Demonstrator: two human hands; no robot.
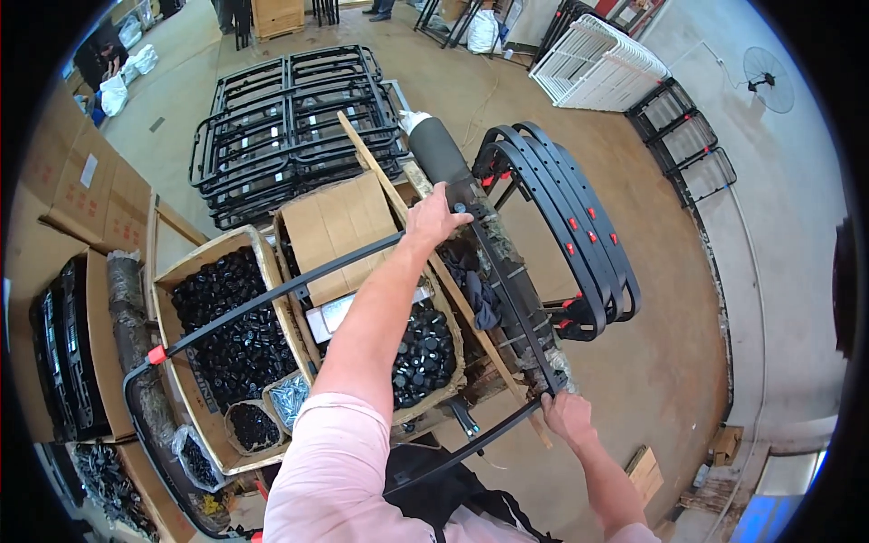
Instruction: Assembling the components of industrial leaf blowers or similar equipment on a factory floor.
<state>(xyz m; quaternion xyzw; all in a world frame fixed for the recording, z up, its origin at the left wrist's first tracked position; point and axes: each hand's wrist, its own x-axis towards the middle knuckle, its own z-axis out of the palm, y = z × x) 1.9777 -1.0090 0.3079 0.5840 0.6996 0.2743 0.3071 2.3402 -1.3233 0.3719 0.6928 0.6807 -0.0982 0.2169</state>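
Observation:
Both my hands hold a large black metal tube frame (226,320), which stretches across the bench from left to right. My left hand (436,217) is closed around its far right corner, thumb lying along the bar. Around the near right corner, my right hand (570,418) curls its fingers, partly hidden by the tube. The frame's right bar lies over a dark padded beam (520,312) wrapped in worn material. At its left, rounded end, a red clip (157,354) sits on the rail. Below the frame, a carton of black plastic caps (235,308) stands open.
More black caps (423,348) fill a second box, beside a small box of screws (288,398). A wooden strip (407,217) slants across the bench. Stacked black frames (290,127) lie beyond; curved black frames with red clips (579,226) stand right. Cartons (90,176) rise left.

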